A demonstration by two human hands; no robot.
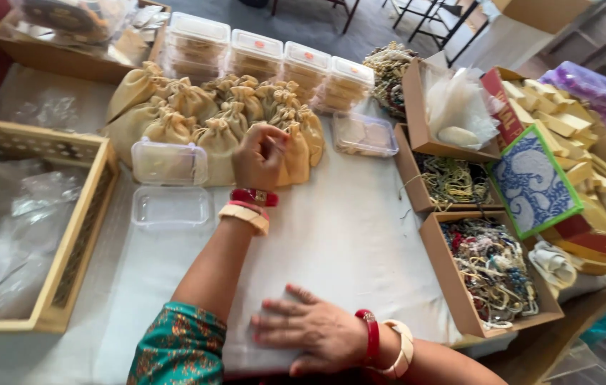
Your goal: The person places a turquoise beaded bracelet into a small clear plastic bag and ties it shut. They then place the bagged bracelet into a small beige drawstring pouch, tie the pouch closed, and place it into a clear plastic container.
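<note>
Head view: left hand [259, 158] grip pinching satin drawstring pouch [294, 151]; right hand [311, 331] spread flat on cloth [339, 228].

Qty: 4 stacks lidded plastic containers [269, 58]; 3 cardboard boxes of beads [490, 271]; approx. 12+ drawstring pouches [219, 117], exact count unclear.

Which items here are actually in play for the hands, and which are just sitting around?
In play:
- left hand at the gold drawstring pouches
- right hand flat on the white tablecloth

Lying about:
- open clear container
- stacked lidded boxes
- bead boxes
- wooden tray
</note>
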